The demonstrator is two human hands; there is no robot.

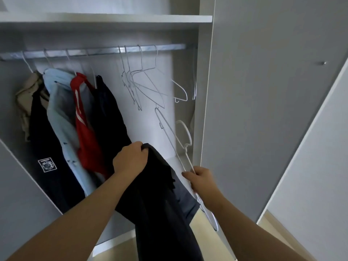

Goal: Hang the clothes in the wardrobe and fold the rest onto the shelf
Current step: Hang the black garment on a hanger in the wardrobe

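1. Wardrobe (146, 119) is open in front of me. Its door (263, 110) is swung out on the right, close beside my right arm.
2. Shelf (113, 17) runs across the top, with the rail (105, 50) under it.
3. Hung clothes (56, 102) crowd the left half of the rail: beige, dark, light blue, red, black. The nearest black one is just beside my left hand.
4. Black garment (160, 194) hangs between my arms in front of the wardrobe's lower opening and hides the floor there.
5. Empty hangers (129, 73) are bunched mid-rail, above the held one.
6. White hanger (186, 146) is off the rail and tilted, hook up, with its lower end past my wrist.
7. Left hand (130, 159) is clenched on the garment's top edge.
8. Right hand (201, 180) has its fingers curled round the hanger wire.
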